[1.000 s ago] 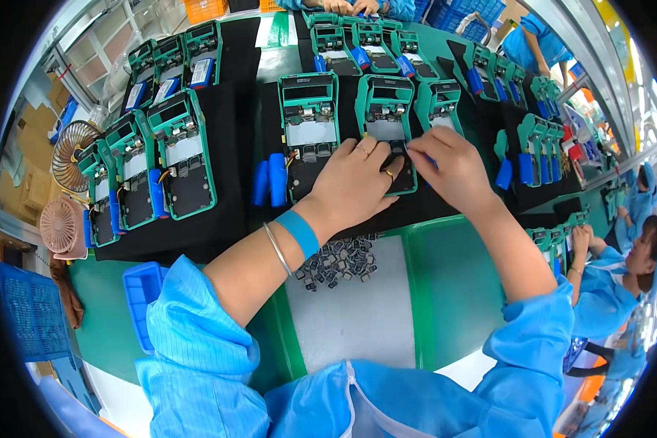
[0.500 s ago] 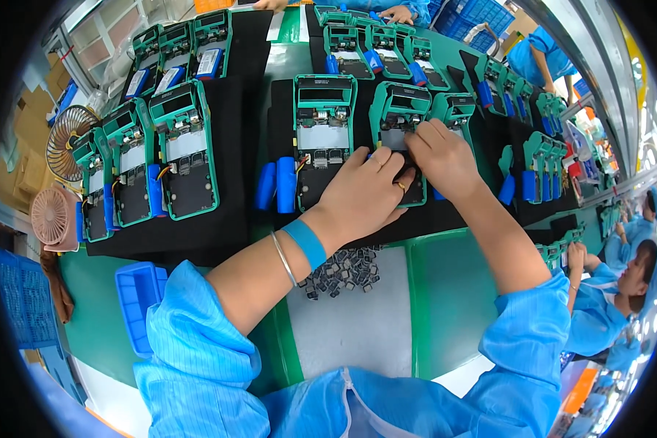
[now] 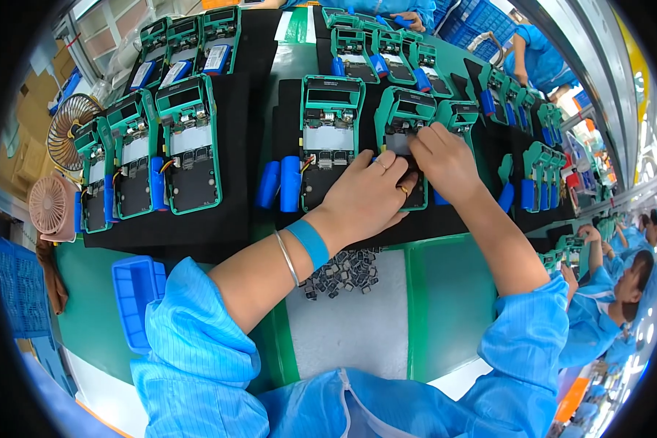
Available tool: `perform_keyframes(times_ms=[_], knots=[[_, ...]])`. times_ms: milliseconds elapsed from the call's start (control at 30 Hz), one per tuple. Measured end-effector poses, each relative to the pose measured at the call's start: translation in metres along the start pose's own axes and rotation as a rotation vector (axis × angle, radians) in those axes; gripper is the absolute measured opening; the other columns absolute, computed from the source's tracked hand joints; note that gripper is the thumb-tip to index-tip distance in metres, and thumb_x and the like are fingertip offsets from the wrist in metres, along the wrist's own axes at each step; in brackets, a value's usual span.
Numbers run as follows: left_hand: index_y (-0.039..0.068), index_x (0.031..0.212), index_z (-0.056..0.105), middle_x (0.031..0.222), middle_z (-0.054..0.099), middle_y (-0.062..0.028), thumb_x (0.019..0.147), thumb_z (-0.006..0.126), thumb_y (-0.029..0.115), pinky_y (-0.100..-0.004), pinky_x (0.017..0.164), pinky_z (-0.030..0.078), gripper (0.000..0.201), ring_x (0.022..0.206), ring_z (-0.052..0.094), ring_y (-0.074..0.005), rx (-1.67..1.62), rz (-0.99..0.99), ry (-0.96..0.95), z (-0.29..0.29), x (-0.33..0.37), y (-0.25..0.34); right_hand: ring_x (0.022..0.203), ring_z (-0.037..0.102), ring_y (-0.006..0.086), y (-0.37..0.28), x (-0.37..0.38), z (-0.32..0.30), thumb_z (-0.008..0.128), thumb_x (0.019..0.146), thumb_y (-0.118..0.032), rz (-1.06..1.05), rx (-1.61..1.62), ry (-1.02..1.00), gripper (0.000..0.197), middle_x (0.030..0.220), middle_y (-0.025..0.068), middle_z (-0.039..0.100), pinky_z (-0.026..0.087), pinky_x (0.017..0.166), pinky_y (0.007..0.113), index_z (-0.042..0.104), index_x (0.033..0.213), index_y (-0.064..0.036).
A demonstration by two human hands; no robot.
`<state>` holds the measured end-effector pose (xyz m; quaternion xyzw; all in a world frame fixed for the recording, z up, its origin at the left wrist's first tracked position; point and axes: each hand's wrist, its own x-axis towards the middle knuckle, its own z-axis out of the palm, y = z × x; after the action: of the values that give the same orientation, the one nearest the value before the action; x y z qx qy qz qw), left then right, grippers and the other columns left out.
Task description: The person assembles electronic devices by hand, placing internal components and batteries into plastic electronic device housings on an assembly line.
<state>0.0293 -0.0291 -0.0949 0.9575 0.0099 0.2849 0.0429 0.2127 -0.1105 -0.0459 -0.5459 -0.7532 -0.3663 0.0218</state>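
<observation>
My left hand (image 3: 363,191) and my right hand (image 3: 445,162) meet over an open green device housing (image 3: 409,106) with a circuit board in it. Both hands have their fingers drawn together at the middle of its board; what they pinch is hidden behind them. Left of it lies another open green housing (image 3: 331,139), with two blue battery packs (image 3: 290,184) beside its lower end. To the right a third housing (image 3: 460,113) is partly covered by my right hand. Below my left wrist, a heap of small dark metal-faced parts (image 3: 341,274) lies on a grey mat (image 3: 350,332).
Three more open housings (image 3: 191,146) lie on black foam (image 3: 226,168) at the left, with further rows behind and at the right. A blue plastic bin (image 3: 137,303) stands on the green table (image 3: 87,292). Two small fans (image 3: 51,206) are at far left. Co-workers (image 3: 609,299) sit at the right.
The view has shifted slightly. Both my hands stay at the same housing with nearly the same grip. A co-worker at the right has raised an arm.
</observation>
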Motion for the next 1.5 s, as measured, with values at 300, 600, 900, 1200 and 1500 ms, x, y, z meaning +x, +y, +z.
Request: perform_keyframes(times_ms=[300,600,900,1200,1500], knots=[[0.009,0.124,0.065,0.109,0.052,-0.0065,0.077,0.078,0.035,-0.0378,0.095,0.044,0.056,0.111,0.049,-0.0238,0.016,0.018,0.015,0.000,0.000,0.001,0.086,0.058,0.0210,-0.002,0.013,-0.001,0.066,0.068,-0.010,0.150,-0.028,-0.029,0.016,0.085,0.0037,0.053,0.053,0.067,0.032,0.057,0.081,-0.0094],[0.010,0.124,0.066,0.112,0.055,-0.0073,0.074,0.077,0.036,-0.0385,0.095,0.044,0.057,0.113,0.050,-0.0254,0.030,-0.003,0.042,0.004,-0.006,-0.004,0.072,0.059,0.0298,-0.072,-0.021,-0.051,0.075,0.079,-0.007,0.412,0.565,0.091,0.016,0.077,0.0083,0.059,0.049,0.061,0.040,0.060,0.083,-0.0072],[0.010,0.123,0.068,0.109,0.055,-0.0059,0.079,0.076,0.038,-0.0371,0.091,0.044,0.053,0.113,0.049,-0.0241,0.058,0.038,0.054,0.004,-0.001,-0.001,0.083,0.063,0.0299,-0.168,-0.082,-0.071,0.073,0.081,-0.013,0.738,0.831,-0.284,0.013,0.085,0.0093,0.062,0.054,0.069,0.040,0.064,0.087,-0.0061],[0.011,0.123,0.068,0.116,0.055,-0.0082,0.077,0.077,0.037,-0.0426,0.102,0.040,0.053,0.115,0.050,-0.0268,0.087,0.081,0.042,-0.002,-0.001,-0.003,0.084,0.062,0.0282,-0.173,-0.094,-0.066,0.072,0.081,-0.015,0.498,0.587,-0.245,0.013,0.084,0.0084,0.060,0.054,0.068,0.039,0.064,0.086,-0.0059],[0.011,0.124,0.067,0.116,0.055,-0.0092,0.078,0.077,0.034,-0.0425,0.100,0.043,0.052,0.114,0.052,-0.0288,0.078,0.077,0.042,-0.002,0.001,-0.001,0.086,0.063,0.0264,-0.171,-0.099,-0.082,0.073,0.080,-0.016,0.680,0.680,-0.247,0.014,0.087,0.0061,0.061,0.054,0.068,0.039,0.066,0.087,-0.0071]])
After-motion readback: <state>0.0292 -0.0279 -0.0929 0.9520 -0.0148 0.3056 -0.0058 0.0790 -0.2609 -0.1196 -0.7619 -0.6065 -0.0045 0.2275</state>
